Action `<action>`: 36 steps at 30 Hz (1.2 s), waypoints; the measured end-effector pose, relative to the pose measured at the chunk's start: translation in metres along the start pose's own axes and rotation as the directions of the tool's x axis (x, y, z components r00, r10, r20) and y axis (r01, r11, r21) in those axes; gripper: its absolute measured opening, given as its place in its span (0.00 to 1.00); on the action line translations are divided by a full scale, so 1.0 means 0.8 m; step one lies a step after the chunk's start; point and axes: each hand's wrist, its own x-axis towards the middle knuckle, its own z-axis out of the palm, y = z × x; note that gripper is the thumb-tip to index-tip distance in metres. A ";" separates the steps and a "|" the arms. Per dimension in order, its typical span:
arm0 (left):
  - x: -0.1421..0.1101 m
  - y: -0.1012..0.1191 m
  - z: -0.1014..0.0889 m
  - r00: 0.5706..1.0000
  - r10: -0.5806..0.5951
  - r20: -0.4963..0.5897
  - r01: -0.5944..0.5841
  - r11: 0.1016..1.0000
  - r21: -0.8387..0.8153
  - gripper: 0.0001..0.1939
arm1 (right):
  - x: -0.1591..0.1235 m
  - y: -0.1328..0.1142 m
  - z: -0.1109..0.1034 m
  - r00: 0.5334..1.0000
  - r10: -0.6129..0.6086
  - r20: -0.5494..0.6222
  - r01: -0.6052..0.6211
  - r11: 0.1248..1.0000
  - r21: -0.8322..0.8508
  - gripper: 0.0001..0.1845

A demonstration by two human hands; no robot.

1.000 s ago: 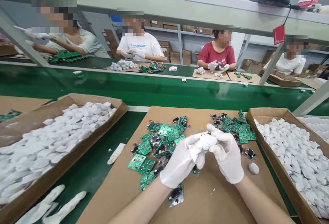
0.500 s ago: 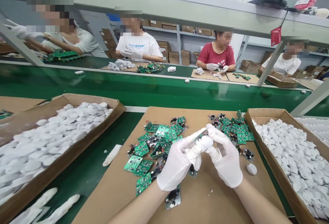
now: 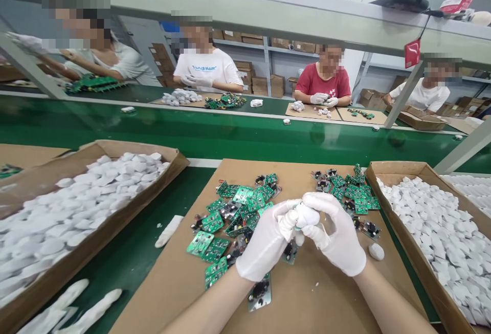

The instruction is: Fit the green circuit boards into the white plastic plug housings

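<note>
Both my hands wear white gloves and meet above a brown cardboard sheet. My left hand and my right hand are closed together round a small white plastic casing. A green edge shows at the casing; I cannot tell whether a circuit board sits inside. Left of my hands lies a pile of green circuit boards, and a second pile lies behind my right hand. One board rests near my left wrist, and a loose white casing lies right of my right hand.
Cardboard trays full of white casings stand at the left and right. Loose white pieces lie on the green mat. A green conveyor belt runs behind, and across it several gloved people work on boards and casings.
My hands have closed tighter round the casing and dropped slightly; the board edge that stuck out above the fingers half a second ago is hidden now.
</note>
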 end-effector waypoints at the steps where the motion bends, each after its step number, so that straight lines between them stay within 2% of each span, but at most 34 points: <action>1: 0.000 -0.002 0.001 1.000 0.000 0.009 0.000 1.000 -0.030 0.28 | 0.000 0.000 0.001 1.000 0.008 -0.009 -0.008 1.000 -0.009 0.20; 5: 0.001 -0.010 0.001 0.993 -0.036 0.113 0.057 0.981 -0.187 0.26 | 0.001 0.000 0.000 0.999 0.038 0.012 -0.037 0.999 -0.039 0.23; 9: 0.000 -0.019 -0.002 0.980 -0.154 0.126 0.189 0.920 -0.345 0.24 | 0.003 -0.002 -0.001 0.996 -0.019 0.090 0.026 0.997 -0.076 0.21; 12: 0.000 -0.023 -0.002 0.964 -0.213 0.159 0.263 0.856 -0.446 0.22 | 0.002 -0.002 0.001 0.998 -0.023 0.066 0.027 0.997 -0.068 0.19; 14: 0.000 -0.025 0.000 0.963 -0.215 0.160 0.266 0.837 -0.479 0.21 | 0.001 -0.001 0.002 0.999 -0.008 0.048 0.011 0.998 -0.056 0.18; 19: -0.003 -0.031 0.000 0.965 -0.231 0.123 0.262 0.832 -0.489 0.22 | -0.001 -0.002 0.003 0.998 0.059 0.018 -0.058 0.998 -0.030 0.18; 23: -0.004 -0.033 -0.003 0.958 -0.213 0.191 0.279 0.837 -0.471 0.21 | -0.003 -0.004 0.003 0.994 0.110 -0.002 -0.110 0.993 -0.035 0.23; 26: -0.004 -0.032 -0.004 0.956 -0.199 0.215 0.279 0.842 -0.462 0.18 | -0.002 -0.005 0.004 0.997 0.073 0.003 -0.073 0.997 -0.035 0.27; 31: -0.004 -0.030 -0.004 0.963 -0.157 0.221 0.240 0.872 -0.427 0.22 | 0.000 -0.007 0.002 0.998 0.039 0.044 -0.038 0.999 -0.029 0.17; 36: -0.004 -0.031 -0.003 0.966 -0.170 0.196 0.240 0.873 -0.424 0.24 | -0.001 -0.008 0.001 0.996 0.047 0.071 -0.044 0.998 -0.037 0.23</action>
